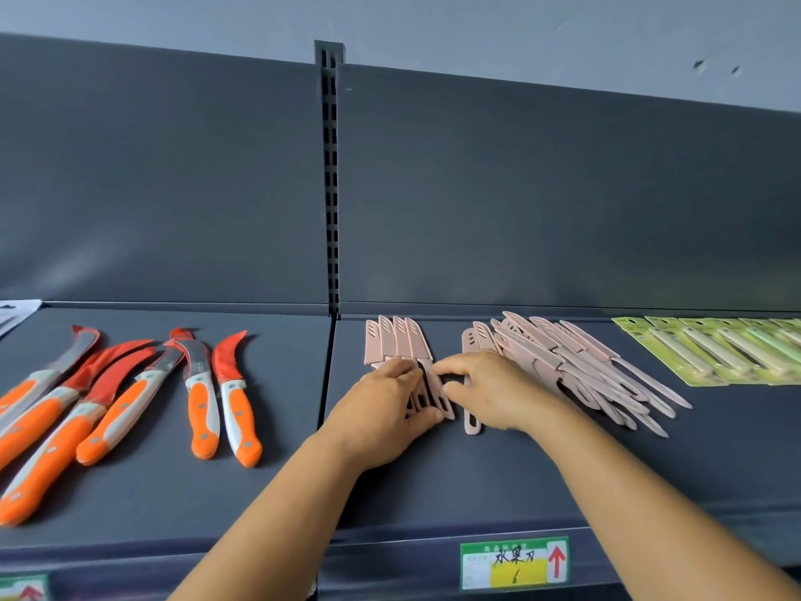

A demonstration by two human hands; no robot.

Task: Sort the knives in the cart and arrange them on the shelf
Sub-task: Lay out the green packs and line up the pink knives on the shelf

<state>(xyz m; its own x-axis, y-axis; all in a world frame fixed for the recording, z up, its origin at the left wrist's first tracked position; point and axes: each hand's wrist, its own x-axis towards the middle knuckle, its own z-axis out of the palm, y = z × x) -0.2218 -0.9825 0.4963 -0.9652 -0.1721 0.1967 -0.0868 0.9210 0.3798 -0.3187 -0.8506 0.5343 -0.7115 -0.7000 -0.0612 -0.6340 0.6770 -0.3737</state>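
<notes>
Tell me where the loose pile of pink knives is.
Head view: the pink knife pile lies on the shelf's right section, between the right hand and the green packaged knives.

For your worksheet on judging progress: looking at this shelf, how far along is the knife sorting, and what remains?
Done: the orange-handled knives lie in a loose row on the shelf, and the green packaged knives sit lined up at the right. In hand: the left hand and right hand are lining up a neat row of pink sheathed knives. Left: the jumbled pink pile still needs arranging. The cart is out of view.
</notes>
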